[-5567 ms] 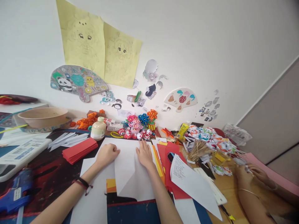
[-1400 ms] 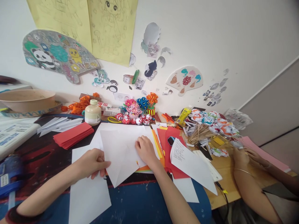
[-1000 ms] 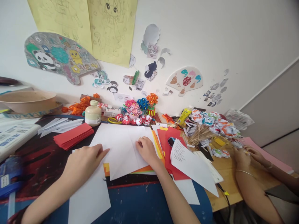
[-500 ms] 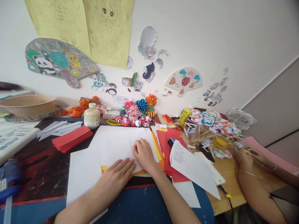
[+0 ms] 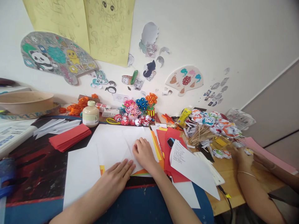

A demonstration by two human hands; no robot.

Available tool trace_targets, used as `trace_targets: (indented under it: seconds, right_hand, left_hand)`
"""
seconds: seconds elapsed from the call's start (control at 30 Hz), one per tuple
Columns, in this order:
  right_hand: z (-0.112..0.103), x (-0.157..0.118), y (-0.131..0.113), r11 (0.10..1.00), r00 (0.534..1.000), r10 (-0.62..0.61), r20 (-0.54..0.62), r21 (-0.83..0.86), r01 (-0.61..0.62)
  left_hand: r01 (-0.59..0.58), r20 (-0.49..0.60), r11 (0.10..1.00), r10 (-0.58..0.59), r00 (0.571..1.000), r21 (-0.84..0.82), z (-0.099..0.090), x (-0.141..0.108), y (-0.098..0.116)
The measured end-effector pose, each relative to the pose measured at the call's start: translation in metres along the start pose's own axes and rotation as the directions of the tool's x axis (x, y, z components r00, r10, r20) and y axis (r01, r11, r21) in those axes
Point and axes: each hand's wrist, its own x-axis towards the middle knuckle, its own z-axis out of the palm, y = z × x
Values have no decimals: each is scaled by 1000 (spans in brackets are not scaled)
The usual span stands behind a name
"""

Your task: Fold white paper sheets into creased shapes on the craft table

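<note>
My left hand [image 5: 121,175] lies flat on the lower part of a white sheet of paper [image 5: 111,146], fingers stretched out and pointing right. On the same sheet, to its right, rests my right hand [image 5: 145,153] with its fingers curled in. Whether paper is pinched under those fingers is hidden. Faint crease or edge lines run across the white paper between the hands. Orange and yellow sheets [image 5: 157,146] stick out from beneath it on the right. Another white sheet [image 5: 80,177] extends at the left under my forearm.
Left of the paper stand a glue bottle [image 5: 90,116] and a red paper stack [image 5: 70,137]. Red sheets [image 5: 174,168] and a printed page [image 5: 189,165] lie at right. Paper flowers [image 5: 133,109] line the wall. A co-worker's hands [image 5: 245,158] handle something small at far right.
My left hand has slid slightly left and down over the paper. My right hand stays in place. The co-worker's hands have shifted a little, and the view has tilted slightly.
</note>
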Motion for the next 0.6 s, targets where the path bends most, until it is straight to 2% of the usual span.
trace_targets:
  seconds: [0.17, 0.4, 0.5, 0.6]
  right_hand:
    - [1, 0, 1, 1000, 1000, 2, -3, 14, -1]
    - [-1, 0, 0, 999, 1000, 4, -12, 46, -4]
    - [-2, 0, 0, 996, 1000, 20, -17, 88, -18]
    - [-4, 0, 3, 990, 999, 33, -16, 137, -31]
  left_hand:
    - [22, -17, 999, -23, 1000, -44, 1, -4, 1]
    - [18, 52, 998, -15, 999, -58, 2, -15, -8]
    - [13, 6, 995, -12, 1000, -97, -14, -8, -10]
    - [14, -121, 974, -43, 992, -224, -50, -4, -7]
